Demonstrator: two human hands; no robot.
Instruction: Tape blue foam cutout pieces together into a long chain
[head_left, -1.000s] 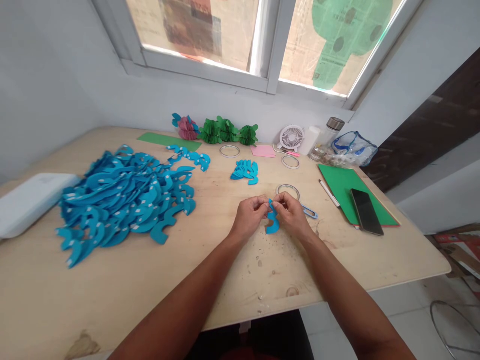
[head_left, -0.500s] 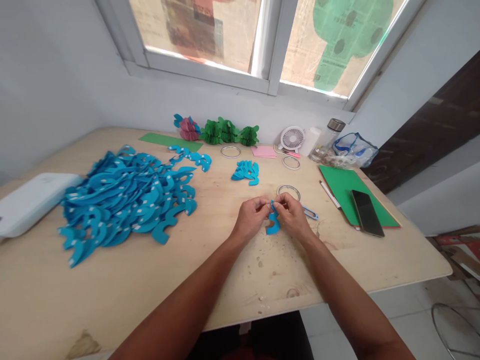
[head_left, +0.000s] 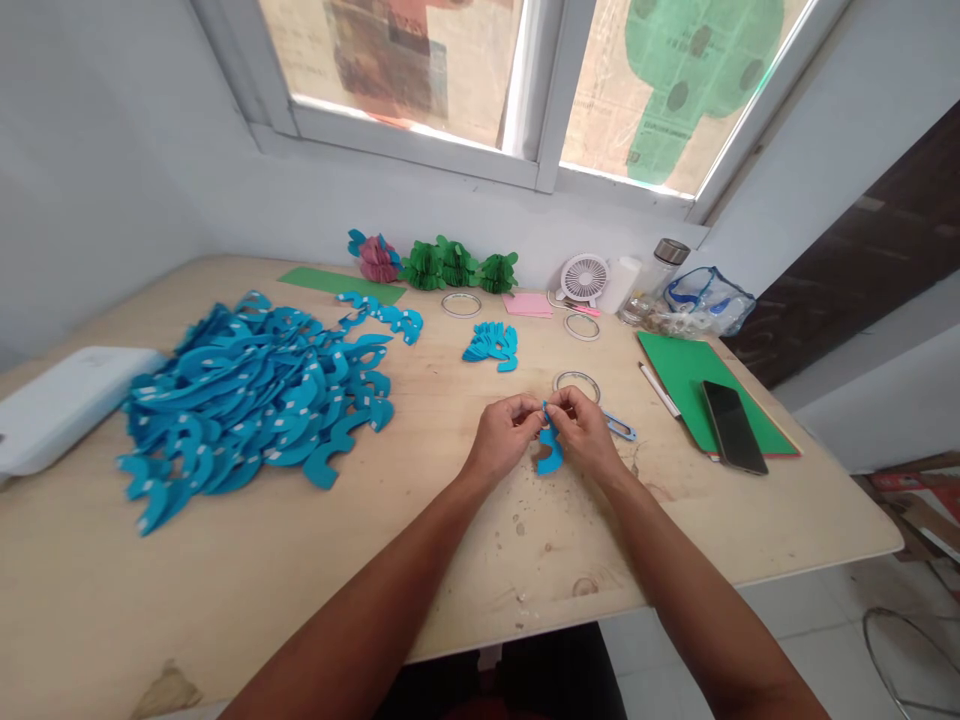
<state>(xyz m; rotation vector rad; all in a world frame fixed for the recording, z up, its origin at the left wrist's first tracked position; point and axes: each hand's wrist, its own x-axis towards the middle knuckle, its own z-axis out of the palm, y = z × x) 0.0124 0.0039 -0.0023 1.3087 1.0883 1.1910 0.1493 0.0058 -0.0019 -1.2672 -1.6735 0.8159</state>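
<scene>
Between my two hands is a curved blue paper cutout (head_left: 551, 455), pinched at its upper end while its lower part hangs toward the table. My left hand (head_left: 504, 432) grips it from the left, fingers closed. From the other side my right hand (head_left: 583, 428) pinches the same end, the fingertips of both hands almost touching. The fingers hide the gripped end. Just beyond the hands lies a roll of tape (head_left: 577, 384), partly behind my right hand, and a light blue cutter (head_left: 619, 427) sticks out to its right. A small bunch of folded blue cutouts (head_left: 492, 344) rests farther back.
A big heap of blue cutouts with white squares (head_left: 255, 400) covers the left, beside a white case (head_left: 71, 405). Green paper ornaments (head_left: 456, 262), a small fan (head_left: 586, 278) and a bottle (head_left: 660, 275) line the wall. A phone (head_left: 733, 425) lies on green sheets (head_left: 679, 385) at right.
The hanging lower part of the blue cutout has swung slightly down and to the right. Both hands stay nearly in place, still pinching it.
</scene>
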